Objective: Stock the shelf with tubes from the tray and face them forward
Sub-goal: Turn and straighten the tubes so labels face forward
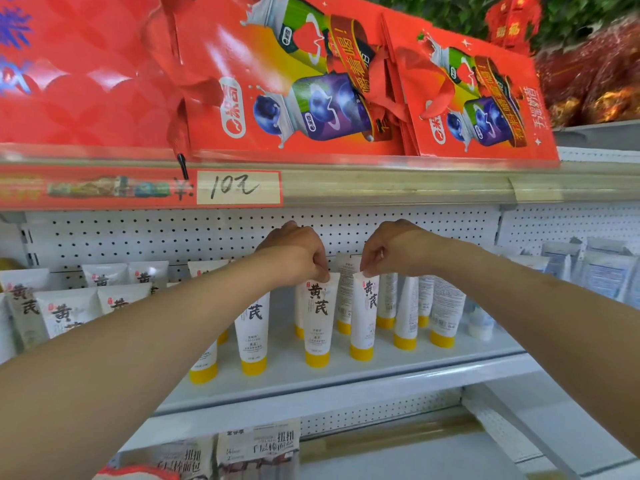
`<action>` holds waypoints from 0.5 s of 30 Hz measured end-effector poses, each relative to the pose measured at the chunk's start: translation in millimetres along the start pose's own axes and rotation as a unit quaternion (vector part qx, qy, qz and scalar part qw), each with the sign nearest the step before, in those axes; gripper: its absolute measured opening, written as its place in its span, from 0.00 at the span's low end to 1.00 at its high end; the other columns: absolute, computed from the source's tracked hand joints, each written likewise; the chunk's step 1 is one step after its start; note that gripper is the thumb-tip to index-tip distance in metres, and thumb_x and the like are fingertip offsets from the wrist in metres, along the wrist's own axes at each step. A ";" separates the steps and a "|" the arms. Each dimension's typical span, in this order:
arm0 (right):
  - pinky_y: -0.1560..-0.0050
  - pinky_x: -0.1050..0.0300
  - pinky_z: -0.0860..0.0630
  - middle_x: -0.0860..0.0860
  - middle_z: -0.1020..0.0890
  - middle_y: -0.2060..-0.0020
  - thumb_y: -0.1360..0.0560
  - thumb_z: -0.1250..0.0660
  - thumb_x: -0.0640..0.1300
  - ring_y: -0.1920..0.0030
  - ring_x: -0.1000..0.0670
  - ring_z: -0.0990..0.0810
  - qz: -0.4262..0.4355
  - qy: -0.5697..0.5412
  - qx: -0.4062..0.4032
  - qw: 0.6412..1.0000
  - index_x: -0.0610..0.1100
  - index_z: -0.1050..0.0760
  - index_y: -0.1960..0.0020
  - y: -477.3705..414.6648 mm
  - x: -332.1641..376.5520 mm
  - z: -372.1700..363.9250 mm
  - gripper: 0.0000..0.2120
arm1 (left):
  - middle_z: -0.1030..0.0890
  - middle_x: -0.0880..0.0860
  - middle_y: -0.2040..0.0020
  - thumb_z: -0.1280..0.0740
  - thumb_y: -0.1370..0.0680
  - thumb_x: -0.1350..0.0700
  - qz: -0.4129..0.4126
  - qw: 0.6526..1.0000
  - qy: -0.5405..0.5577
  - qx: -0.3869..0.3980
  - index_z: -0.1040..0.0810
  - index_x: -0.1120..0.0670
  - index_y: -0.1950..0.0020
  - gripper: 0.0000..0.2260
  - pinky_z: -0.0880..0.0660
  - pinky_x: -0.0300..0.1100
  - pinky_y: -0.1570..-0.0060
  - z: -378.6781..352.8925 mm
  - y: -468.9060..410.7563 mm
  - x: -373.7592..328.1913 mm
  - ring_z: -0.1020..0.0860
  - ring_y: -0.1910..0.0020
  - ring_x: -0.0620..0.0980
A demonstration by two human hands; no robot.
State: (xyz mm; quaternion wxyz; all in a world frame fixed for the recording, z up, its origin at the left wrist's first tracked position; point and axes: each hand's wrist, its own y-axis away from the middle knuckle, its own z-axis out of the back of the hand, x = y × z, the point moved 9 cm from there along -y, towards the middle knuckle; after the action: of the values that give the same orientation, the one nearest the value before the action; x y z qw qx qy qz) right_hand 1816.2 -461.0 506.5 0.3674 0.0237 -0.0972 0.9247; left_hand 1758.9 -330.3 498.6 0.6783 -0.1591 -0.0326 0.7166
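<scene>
there, both hands [300, 252] [391, 249] reach forward; each pinches a tube top [318, 317] [363, 313].

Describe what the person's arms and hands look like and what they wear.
The left hand and right hand are bare, without gloves. The left forearm and right forearm are bare too: no sleeve, watch or bracelet shows. A small glint on a right-hand finger may be a ring; it is too small to tell.
</scene>
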 end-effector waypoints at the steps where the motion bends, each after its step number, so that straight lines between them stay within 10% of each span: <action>1: 0.59 0.68 0.32 0.62 0.22 0.60 0.26 0.27 0.49 0.53 0.57 0.24 0.000 0.003 -0.001 1.000 0.50 0.16 0.50 -0.4 0.0 -0.2 0.06 | 0.21 0.48 0.50 0.26 0.29 0.45 0.002 1.000 -0.003 0.001 0.20 0.43 0.62 0.06 0.28 0.45 0.45 0.1 0.0 -1.5 0.32 0.41 0.50; 15: 0.55 0.62 0.29 0.55 0.19 0.50 0.25 0.29 0.50 0.49 0.53 0.22 -0.017 0.037 0.050 0.998 0.51 0.18 0.46 -7.0 10.9 -2.9 0.09 | 0.19 0.50 0.49 0.25 0.29 0.47 0.048 0.999 -0.023 0.007 0.16 0.50 0.53 0.09 0.23 0.43 0.52 3.9 0.1 -3.8 0.22 0.50 0.52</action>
State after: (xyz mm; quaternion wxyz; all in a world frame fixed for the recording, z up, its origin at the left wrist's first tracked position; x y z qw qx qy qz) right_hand 1813.1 -448.0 506.0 0.3850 0.0098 -0.0372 0.9221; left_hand 1757.8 -333.4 503.0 0.6431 -0.1390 -0.0350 0.7523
